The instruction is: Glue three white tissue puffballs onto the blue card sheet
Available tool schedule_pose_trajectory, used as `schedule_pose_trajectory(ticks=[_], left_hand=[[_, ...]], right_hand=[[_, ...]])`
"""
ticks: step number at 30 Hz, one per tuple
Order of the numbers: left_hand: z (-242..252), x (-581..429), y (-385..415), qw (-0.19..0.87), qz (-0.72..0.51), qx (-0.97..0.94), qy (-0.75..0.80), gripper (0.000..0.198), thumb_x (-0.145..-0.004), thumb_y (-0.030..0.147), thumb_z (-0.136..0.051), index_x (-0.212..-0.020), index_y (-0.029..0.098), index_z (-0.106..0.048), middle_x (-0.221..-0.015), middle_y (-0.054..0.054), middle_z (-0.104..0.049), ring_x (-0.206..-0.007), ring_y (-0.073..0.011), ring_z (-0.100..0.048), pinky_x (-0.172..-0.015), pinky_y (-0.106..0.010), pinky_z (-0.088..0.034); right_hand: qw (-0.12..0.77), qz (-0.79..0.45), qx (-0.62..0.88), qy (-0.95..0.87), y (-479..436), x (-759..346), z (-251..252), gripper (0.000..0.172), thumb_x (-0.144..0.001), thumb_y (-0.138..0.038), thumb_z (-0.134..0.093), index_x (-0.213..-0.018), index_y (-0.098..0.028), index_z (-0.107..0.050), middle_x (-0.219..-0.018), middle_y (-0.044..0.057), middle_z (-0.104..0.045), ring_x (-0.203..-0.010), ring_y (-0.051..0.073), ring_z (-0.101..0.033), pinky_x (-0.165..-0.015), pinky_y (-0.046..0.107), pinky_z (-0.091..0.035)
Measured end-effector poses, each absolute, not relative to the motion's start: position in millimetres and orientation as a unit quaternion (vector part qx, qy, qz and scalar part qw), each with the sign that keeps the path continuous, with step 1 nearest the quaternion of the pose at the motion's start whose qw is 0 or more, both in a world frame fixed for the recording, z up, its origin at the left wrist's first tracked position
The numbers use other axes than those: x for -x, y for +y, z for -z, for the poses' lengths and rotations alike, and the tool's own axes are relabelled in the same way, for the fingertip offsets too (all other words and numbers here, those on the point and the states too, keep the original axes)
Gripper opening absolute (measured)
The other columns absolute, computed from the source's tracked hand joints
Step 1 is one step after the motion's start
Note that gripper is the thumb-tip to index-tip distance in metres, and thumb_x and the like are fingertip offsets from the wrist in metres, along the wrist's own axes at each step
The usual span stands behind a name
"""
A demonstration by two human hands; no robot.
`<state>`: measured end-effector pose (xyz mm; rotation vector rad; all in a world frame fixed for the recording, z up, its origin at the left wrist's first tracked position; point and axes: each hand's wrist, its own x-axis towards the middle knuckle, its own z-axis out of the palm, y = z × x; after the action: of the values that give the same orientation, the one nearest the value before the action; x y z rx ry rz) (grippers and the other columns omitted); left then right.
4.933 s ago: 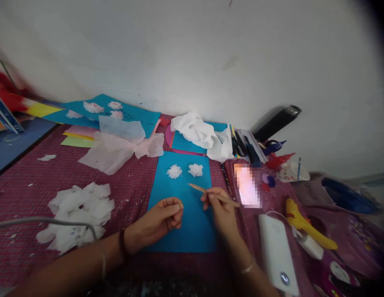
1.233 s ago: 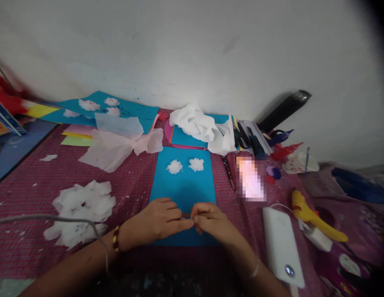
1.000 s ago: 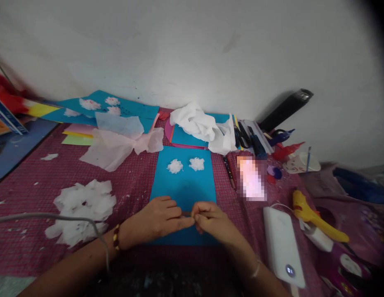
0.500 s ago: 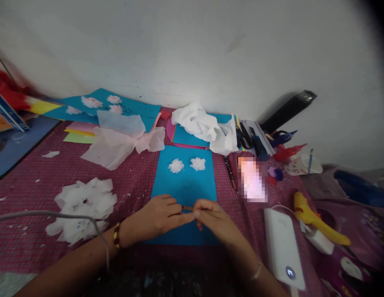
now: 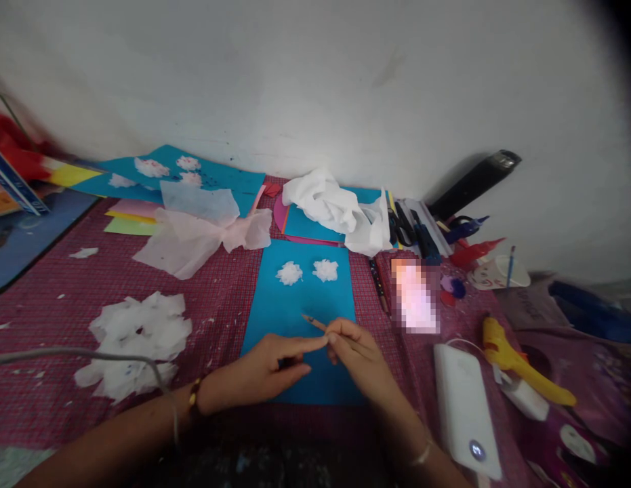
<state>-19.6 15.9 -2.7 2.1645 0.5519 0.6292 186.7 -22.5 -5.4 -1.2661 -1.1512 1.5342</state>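
A blue sheet of paper (image 5: 289, 308) lies flat under both hands, with two fluffy white paper tufts (image 5: 325, 270) near its far edge. My right hand (image 5: 354, 356) is closed on a thin, light-brown pointed stick (image 5: 315, 322). The stick's tip points up and left over the sheet; a pencil or a fine brush, I cannot tell. My left hand (image 5: 259, 374) has its index finger stretched out, its tip touching the right fingertips. Its thumb stands apart from that finger, and no object shows in this hand.
Ruffled white paper (image 5: 137, 332) and a grey cable (image 5: 86, 352) lie left. Crumpled tissue (image 5: 322, 200) sits behind. On the right are a dark pencil (image 5: 379, 285), a white power bank (image 5: 467, 407), a yellow glue gun (image 5: 523, 369), scissors (image 5: 404, 227) and a cup (image 5: 498, 271).
My left hand has let its other fingers come away from the stick and dropped slightly nearer to me. The stick's tip, earlier by the left fingers, now shows free, angled up and left.
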Motion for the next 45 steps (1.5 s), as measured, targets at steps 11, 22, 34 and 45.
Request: schedule_pose_trajectory(ticks=[11, 22, 34, 45], left_hand=[[25, 18, 11, 0.782, -0.223, -0.532, 0.237, 0.048, -0.087, 0.019, -0.053, -0.135, 0.02, -0.051, -0.062, 0.006, -0.05, -0.051, -0.006, -0.047, -0.052, -0.018, -0.04], [16, 17, 14, 0.805, -0.204, -0.478, 0.286, 0.044, -0.081, 0.021, -0.064, -0.125, 0.024, -0.062, -0.062, 0.006, -0.053, -0.053, -0.0061, -0.049, -0.054, -0.019, -0.041], [11, 14, 13, 0.777, -0.24, -0.484, 0.323, 0.031, -0.081, 0.027, -0.066, -0.111, 0.022, -0.068, -0.063, 0.005, -0.051, -0.053, -0.007, -0.049, -0.054, -0.021, -0.039], [5, 9, 12, 0.694, -0.255, -0.556, 0.38, 0.02, -0.08, 0.031, -0.062, -0.086, 0.014, -0.072, -0.06, 0.002, -0.058, -0.053, -0.0085, -0.048, -0.053, -0.021, -0.037]], right_hand=[[0.428, -0.455, 0.554, -0.55, -27, -183, -7, 0.011, -0.088, -0.027, -0.055, -0.092, -0.021, -0.062, -0.075, 0.0, -0.056, -0.062, 0.013, -0.05, -0.057, 0.025, -0.039], [0.423, -0.463, 0.586, -0.514, -24, -179, -2, 0.025, -0.089, -0.028, -0.042, -0.067, -0.021, -0.049, -0.053, -0.005, -0.041, -0.045, 0.01, -0.037, -0.046, 0.023, -0.03], [0.42, -0.431, 0.55, -0.579, -27, -176, 0, 0.027, -0.095, -0.029, -0.04, -0.072, -0.02, -0.051, -0.06, -0.005, -0.045, -0.054, 0.01, -0.043, -0.053, 0.022, -0.034], [0.386, -0.359, 0.569, -0.631, -28, -165, 4, 0.026, -0.086, -0.025, -0.056, -0.064, -0.021, -0.043, -0.057, -0.006, -0.045, -0.052, 0.009, -0.043, -0.051, 0.021, -0.033]])
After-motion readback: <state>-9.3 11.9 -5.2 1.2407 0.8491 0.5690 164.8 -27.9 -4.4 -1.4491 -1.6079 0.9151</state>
